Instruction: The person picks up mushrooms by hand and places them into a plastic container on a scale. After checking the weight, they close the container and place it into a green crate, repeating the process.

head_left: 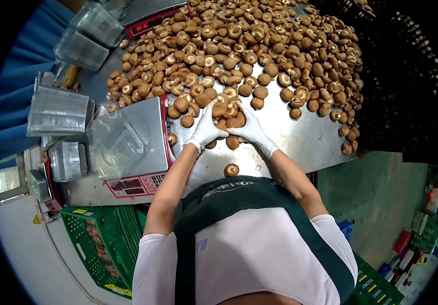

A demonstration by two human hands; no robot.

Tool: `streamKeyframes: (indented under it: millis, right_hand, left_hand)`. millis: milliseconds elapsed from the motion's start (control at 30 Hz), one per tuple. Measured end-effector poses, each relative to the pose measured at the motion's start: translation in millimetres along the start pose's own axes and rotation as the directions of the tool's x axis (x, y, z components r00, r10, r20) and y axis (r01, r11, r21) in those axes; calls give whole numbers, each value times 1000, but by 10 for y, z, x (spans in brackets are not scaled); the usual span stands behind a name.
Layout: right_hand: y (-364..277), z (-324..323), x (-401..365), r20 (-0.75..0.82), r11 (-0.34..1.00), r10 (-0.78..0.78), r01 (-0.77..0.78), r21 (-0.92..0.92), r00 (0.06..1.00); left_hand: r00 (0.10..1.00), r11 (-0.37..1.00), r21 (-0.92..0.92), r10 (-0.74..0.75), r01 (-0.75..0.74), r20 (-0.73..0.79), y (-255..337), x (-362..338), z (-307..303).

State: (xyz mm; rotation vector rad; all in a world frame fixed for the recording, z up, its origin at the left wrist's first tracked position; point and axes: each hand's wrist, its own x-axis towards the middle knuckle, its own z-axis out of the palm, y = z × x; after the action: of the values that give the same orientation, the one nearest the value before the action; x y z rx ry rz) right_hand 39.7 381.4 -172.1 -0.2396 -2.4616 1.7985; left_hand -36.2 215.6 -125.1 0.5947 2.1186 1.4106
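Observation:
Both of my hands wear white gloves and curve around a small cluster of brown mushrooms on the metal table. My left hand cups the cluster's left side, and my right hand cups its right side, fingers bent toward each other at the top. The thumbs come close together in front of the cluster. One mushroom lies just below the thumbs, and another sits nearer my apron. Beyond the hands spreads a large heap of mushrooms.
Left of my hands is a red-edged scale with a clear plastic tray on it. Stacks of clear trays stand farther left. A second scale is at the back. Green crates stand below the table's left edge.

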Motion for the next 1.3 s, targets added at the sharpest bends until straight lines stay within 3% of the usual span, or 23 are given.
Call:
streamKeyframes:
  millis: [33, 100, 167, 233, 300, 367, 433, 500, 567, 600, 633, 700, 833, 900, 967, 1000, 1033, 1100, 1133, 1167, 1233, 1267, 1300]
  right_hand:
    - [-18, 29, -9, 20, 981, 0, -4, 194, 1000]
    - [-25, 70, -43, 40, 974, 33, -41, 224, 999]
    - [4, 89, -55, 56, 968, 17, -30, 249, 998]
    - [-145, 57, -61, 76, 977, 27, -43, 210, 997]
    - [-313, 32, -74, 96, 984, 40, -56, 169, 995]
    - [-500, 36, -69, 77, 991, -62, 52, 127, 995]
    - [-672, 75, -56, 95, 992, -92, 83, 95, 991]
    - [-872, 158, -43, 58, 973, -231, 228, 40, 971]
    - [-1149, 304, -1, 81, 940, -341, 340, 26, 937]
    - [-1285, 408, 25, 106, 931, -365, 364, 35, 925]
    - [-1416, 537, 67, 129, 922, -388, 385, 46, 913]
    - [-1671, 877, 199, 145, 876, -481, 469, 112, 864]
    - [-2135, 1689, 498, 132, 768, -626, 580, 270, 768]
    - [-2374, 1986, 537, 146, 760, -648, 621, 189, 748]
    - [-2445, 2247, 552, 133, 756, -654, 643, 122, 744]
    - [-2355, 2401, 596, 154, 722, -682, 692, -13, 715]
    - [-2329, 2395, 581, 309, 737, -603, 662, -139, 736]
    - [-2249, 2418, 598, 536, 617, -505, 717, -324, 676]
    - [-2214, 2456, 559, 440, 582, -589, 733, -352, 678]
    - [-2151, 2455, 539, 442, 590, -578, 725, -354, 686]
    - [-2208, 2176, 475, 291, 646, -685, 742, -180, 668]
    - [-2205, 2009, 427, 254, 680, -673, 716, -158, 695]
    - [-2115, 1899, 367, 141, 715, -667, 682, -156, 732]
  left_hand:
    - [997, 976, -206, -54, 65, 55, 41, -16, -24]
    - [993, 955, -275, -98, 113, 69, 98, -88, -64]
    - [999, 968, -249, -23, 32, 41, 49, -142, -58]
    - [996, 949, -307, -54, 72, 65, 159, -235, -105]
    - [998, 878, -476, -37, 56, 48, 183, -302, -130]
    - [999, 874, -486, -14, 27, 30, 254, -392, -195]
    - [991, 932, -341, 99, -123, -85, 347, -495, -305]
    - [974, 923, -315, 187, -219, -131, 402, -625, -466]
    - [963, 886, -385, 205, -258, -175, 528, -816, -672]
    - [975, 853, -481, 131, -204, -180, 661, -954, -804]
    - [958, 927, -293, 169, -234, -231, 629, -1052, -976]
    - [927, 954, -174, 176, -243, -333, 739, -1305, -1287]
    - [859, 955, -87, 213, -284, -465, 717, -1693, -1982]
    - [846, 947, -86, 231, -308, -481, 597, -1849, -2326]
    - [862, 968, -121, 137, -222, -487, 378, -1978, -2588]
    - [865, 991, -19, 108, -134, -490, 247, -1994, -2671]
    - [883, 999, -6, 27, -34, -468, 139, -2014, -2722]
    - [900, 946, 298, 19, 125, -436, 49, -2039, -2751]
    - [897, 937, 322, 23, 134, -442, 39, -2042, -2740]
    - [901, 939, 315, 13, 138, -434, 58, -2041, -2741]
    - [955, 741, 670, 166, 45, -247, 124, -1981, -2781]
    - [971, 621, 782, 151, 53, -186, 165, -1963, -2783]
    - [988, 616, 783, 50, 83, -144, 268, -1932, -2755]
